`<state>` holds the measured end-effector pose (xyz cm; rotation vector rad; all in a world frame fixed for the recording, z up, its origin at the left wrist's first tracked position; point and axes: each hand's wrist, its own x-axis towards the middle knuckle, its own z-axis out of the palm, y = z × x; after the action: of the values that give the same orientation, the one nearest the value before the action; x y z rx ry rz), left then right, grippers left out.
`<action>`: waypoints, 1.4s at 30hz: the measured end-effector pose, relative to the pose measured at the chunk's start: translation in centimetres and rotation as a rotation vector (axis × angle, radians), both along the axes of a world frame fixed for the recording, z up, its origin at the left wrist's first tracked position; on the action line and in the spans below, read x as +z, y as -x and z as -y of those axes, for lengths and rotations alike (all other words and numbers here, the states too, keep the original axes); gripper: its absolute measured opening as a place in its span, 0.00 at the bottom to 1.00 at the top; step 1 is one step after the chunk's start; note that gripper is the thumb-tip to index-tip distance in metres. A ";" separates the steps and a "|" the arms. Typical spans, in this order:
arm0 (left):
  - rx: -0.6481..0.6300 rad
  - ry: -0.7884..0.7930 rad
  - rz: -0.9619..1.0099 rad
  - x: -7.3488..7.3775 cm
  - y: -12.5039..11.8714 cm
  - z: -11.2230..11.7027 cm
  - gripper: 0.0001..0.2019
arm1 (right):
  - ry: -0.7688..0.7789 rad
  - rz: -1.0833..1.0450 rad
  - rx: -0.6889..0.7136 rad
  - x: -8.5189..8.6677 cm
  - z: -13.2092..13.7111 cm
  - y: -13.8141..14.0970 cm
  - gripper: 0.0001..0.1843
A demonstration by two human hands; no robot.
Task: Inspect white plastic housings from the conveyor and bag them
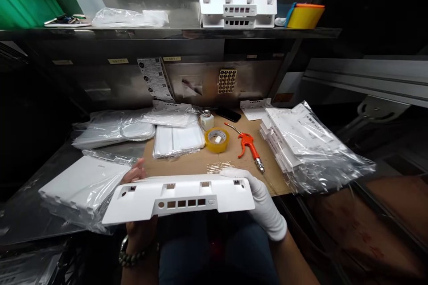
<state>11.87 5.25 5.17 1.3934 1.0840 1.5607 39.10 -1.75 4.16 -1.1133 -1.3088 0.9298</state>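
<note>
Both hands, the bare left hand (137, 173) and gloved right hand (259, 200), grip a white plastic panel (180, 198) just above the desk (197, 162), unwrapped, while bagged panels (310, 147) wait stacked beside an air gun (249, 144) and tape (216, 139).

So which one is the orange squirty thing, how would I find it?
Look at the brown cardboard sheet in the middle of the bench. Just right of the yellow tape roll lies the orange air blow gun. It is the only orange tool there, with a thin nozzle and a silver end, unlike the white bagged parts beside it.
</note>
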 end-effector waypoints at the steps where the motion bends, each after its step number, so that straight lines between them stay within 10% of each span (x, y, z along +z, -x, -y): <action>1: 0.036 -0.079 -0.003 0.2 -0.6 0.2 0.19 | 0.013 -0.012 -0.006 -0.2 0.0 -0.1 0.15; 18: -0.032 -0.165 -0.005 -1.3 -2.2 0.6 0.28 | 0.101 -0.274 -0.104 -3.7 -0.1 -2.6 0.19; 22: -0.137 0.238 0.291 -0.5 -1.3 -0.1 0.45 | -0.055 -0.105 -0.148 -3.5 0.5 -3.8 0.14; 28: -0.557 0.758 0.598 0.4 -0.6 -0.7 0.39 | -0.312 0.378 -0.134 -2.9 1.2 -4.9 0.18; 35: -0.444 0.535 0.619 0.4 -1.9 0.7 0.37 | 0.244 -0.091 -0.253 -4.0 2.5 -3.9 0.25; 42: -0.487 0.588 0.694 0.1 -1.4 0.7 0.40 | 0.319 -0.181 -0.260 -3.2 4.3 -3.0 0.26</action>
<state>13.30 4.51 5.27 0.5715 0.6237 1.0960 42.09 -6.06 0.94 -1.3728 -0.8622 1.0381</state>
